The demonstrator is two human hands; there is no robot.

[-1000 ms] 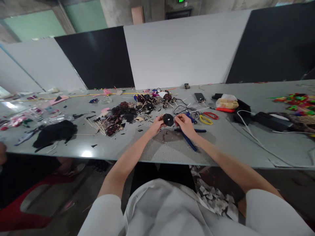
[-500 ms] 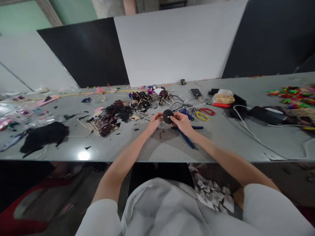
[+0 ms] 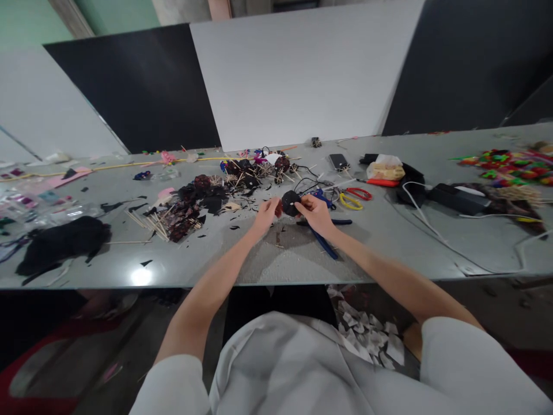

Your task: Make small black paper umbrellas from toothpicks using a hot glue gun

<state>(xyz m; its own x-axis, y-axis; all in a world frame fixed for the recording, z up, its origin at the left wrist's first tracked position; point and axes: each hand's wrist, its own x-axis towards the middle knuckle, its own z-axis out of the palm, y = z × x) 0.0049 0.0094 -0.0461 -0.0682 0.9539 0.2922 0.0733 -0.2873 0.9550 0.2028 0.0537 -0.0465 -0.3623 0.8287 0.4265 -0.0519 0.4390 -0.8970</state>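
Note:
A round black piece (image 3: 291, 203) with small light specks is between my two hands, above the grey table (image 3: 276, 268). My right hand (image 3: 315, 211) pinches its right side. At its left edge, the fingertips of my left hand (image 3: 268, 213) are pressed together; whether they grip the piece or something small beside it is too small to tell. Under my right wrist lie pliers with dark blue handles (image 3: 326, 246). Yellow-handled scissors (image 3: 351, 201) and a red-handled pair (image 3: 359, 193) are just to the right.
Black scraps and thin sticks (image 3: 184, 222) are heaped on the left, with a black cloth (image 3: 64, 245) farther left. A phone (image 3: 339, 162) lies behind the scissors. A white cable (image 3: 444, 239) and a black box (image 3: 458, 199) lie on the right.
The view has shifted slightly. My left hand has moved a little away from the centre of the round black piece, which my right hand still holds.

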